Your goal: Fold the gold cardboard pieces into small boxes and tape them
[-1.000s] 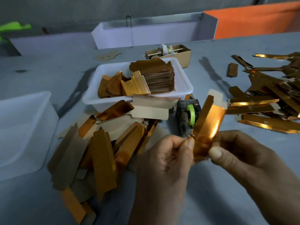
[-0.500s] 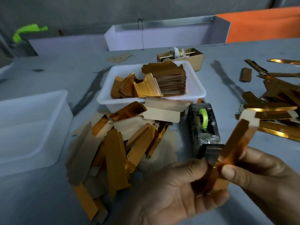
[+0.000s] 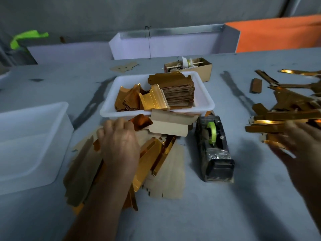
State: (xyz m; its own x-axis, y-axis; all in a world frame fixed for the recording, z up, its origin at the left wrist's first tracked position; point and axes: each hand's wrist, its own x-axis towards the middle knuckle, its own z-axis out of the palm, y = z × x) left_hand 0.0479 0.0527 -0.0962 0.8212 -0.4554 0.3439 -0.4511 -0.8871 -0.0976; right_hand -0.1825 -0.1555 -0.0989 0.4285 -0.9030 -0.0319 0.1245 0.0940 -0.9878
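Observation:
A heap of flat gold cardboard pieces (image 3: 157,160) lies on the grey table in front of me. My left hand (image 3: 119,143) rests on top of this heap with its fingers bent down over the pieces; the fingertips are hidden, so a grip does not show. My right hand (image 3: 302,146), blurred, is spread open at the near edge of a pile of folded gold boxes (image 3: 286,116) on the right and holds nothing. A black tape dispenser (image 3: 215,153) with a green roll stands between the two hands.
A white tray (image 3: 205,96) behind the heap holds a stack of gold blanks (image 3: 177,94). A translucent bin (image 3: 31,141) stands at the left. A small brown carton (image 3: 201,66) and a white box (image 3: 165,46) sit further back.
Both hands held one folded gold piece before. Now it is out of both hands; the right hand has swung to the right pile and the left hand has moved onto the flat heap.

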